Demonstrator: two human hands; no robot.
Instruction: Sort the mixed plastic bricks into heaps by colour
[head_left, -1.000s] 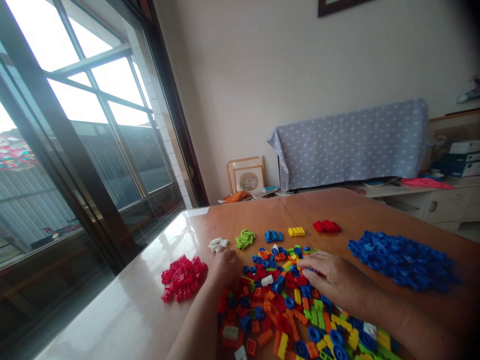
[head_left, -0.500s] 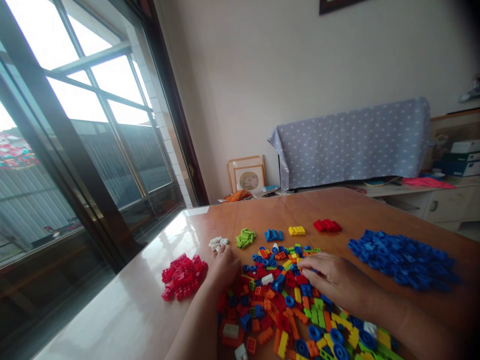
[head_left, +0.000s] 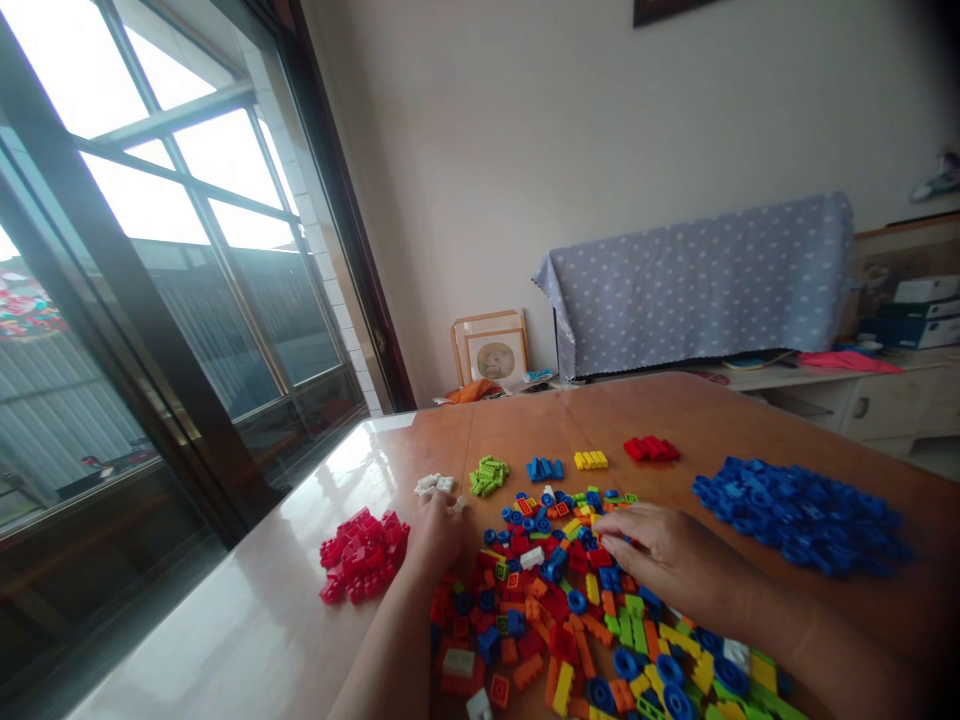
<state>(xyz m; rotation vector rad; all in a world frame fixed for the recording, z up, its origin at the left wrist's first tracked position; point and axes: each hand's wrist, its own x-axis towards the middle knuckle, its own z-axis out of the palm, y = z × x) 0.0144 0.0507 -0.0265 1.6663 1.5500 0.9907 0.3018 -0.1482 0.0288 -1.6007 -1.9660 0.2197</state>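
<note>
My left hand point(head_left: 440, 527) is beside a small group of white toy bricks point(head_left: 435, 484), its fingers curled. A single white brick point(head_left: 459, 504) shows at its thumb side and appears pinched there. Over the right part of a mixed pile of toy bricks point(head_left: 551, 610) lies my right hand point(head_left: 651, 540), fingers stretched out and thumb a little apart. Its fingertips touch the pile near a yellow piece, and I see nothing gripped in it. Orange, red, blue, green, yellow and white pieces, with blue wheel-like rings, make up the pile.
Sorted groups sit around the pile: pinkish-red bricks point(head_left: 364, 556), lime green bricks point(head_left: 489, 476), blue bricks point(head_left: 544, 469), yellow bricks point(head_left: 591, 460), red bricks point(head_left: 651, 449), and a large blue heap point(head_left: 802, 515). The glossy wooden table point(head_left: 247, 620) stands beside glass doors point(head_left: 187, 250).
My left hand has drawn back slightly from the white bricks, uncovering more of them and the single white brick by its thumb. My right hand stays in place; the view shifts slightly.
</note>
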